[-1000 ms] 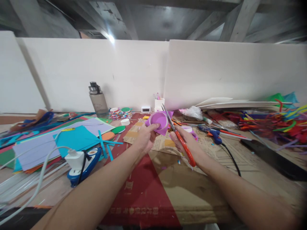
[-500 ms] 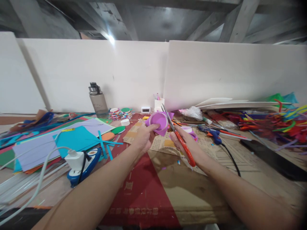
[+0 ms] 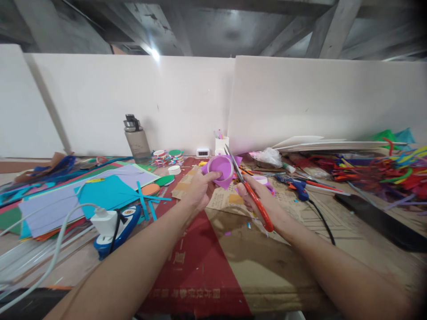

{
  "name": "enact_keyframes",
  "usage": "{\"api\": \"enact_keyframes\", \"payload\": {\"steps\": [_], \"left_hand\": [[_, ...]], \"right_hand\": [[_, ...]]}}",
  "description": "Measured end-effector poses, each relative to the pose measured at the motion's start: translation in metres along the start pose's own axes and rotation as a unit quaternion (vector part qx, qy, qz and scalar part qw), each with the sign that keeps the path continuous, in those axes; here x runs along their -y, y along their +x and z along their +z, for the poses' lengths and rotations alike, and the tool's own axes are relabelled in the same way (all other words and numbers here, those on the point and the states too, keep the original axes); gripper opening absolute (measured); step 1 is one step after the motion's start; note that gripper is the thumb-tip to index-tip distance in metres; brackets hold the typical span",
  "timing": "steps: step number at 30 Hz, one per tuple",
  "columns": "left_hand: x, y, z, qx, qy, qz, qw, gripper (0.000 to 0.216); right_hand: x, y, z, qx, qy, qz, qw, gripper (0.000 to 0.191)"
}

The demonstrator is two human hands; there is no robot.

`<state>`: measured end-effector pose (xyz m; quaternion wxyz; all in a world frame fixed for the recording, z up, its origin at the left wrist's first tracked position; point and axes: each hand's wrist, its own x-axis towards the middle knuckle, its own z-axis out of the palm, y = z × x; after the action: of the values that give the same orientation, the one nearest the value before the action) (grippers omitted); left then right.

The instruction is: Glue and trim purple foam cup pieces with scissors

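Clock centred on the purple piece [image 3: 224, 166], held up over the middle of the bench: a purple sheet with a pale round rim, its corners sticking out past the rim.

Left hand [image 3: 201, 190] at 8 o'clock, clamped on the piece, thumb over the rim and onto the purple inside. Right hand [image 3: 267, 202] at 4 o'clock, wrapped about the scissors [image 3: 256, 203]; red handles point to between 4 and 5, blades run up along the piece's right side, tips reaching about 12. Cannot tell whether the blades are parted. Hands apart from each other.

Second purple item [image 3: 262, 179] at between 3 and 4, just beside the right hand, partly hidden. Purple scrap [image 3: 227, 234] at 6, on the cardboard [image 3: 258, 262].

Farther out: pen cup [image 3: 222, 146] at 12; small display clock [image 3: 202, 153] at 10; bottle [image 3: 137, 144], upright, between 9 and 10; white lid [image 3: 174, 170] at 9; blue paper [image 3: 110, 195] just under 9; power strip [image 3: 128, 224] at 8; glue gun [image 3: 301, 192] just past 3; heap of coloured strips [image 3: 376, 178] at 3.
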<state>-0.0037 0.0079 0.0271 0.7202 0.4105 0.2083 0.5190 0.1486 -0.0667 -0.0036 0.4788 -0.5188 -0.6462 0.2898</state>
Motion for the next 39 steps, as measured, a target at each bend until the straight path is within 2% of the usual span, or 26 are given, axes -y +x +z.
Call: {"api": "enact_keyframes", "payload": {"steps": [12, 19, 31, 39], "left_hand": [[-0.0023, 0.0058, -0.0083, 0.012, 0.022, 0.007, 1.000, 0.038], [-0.0004, 0.0063, -0.0045, -0.051, -0.040, -0.025, 0.998, 0.030], [-0.0001, 0.0021, -0.0008, -0.030, -0.026, -0.008, 0.999, 0.029], [-0.0025, 0.0029, -0.0019, -0.023, -0.002, -0.001, 1.000, 0.030]], "right_hand": [[-0.0005, -0.0014, -0.0004, 0.008, 0.001, 0.007, 1.000, 0.029], [0.0052, -0.0021, -0.0001, 0.020, -0.001, 0.014, 1.000, 0.031], [0.0004, -0.0005, 0.0022, 0.014, 0.001, -0.005, 1.000, 0.025], [0.0039, -0.0007, 0.0013, 0.013, -0.012, 0.006, 1.000, 0.028]]}}
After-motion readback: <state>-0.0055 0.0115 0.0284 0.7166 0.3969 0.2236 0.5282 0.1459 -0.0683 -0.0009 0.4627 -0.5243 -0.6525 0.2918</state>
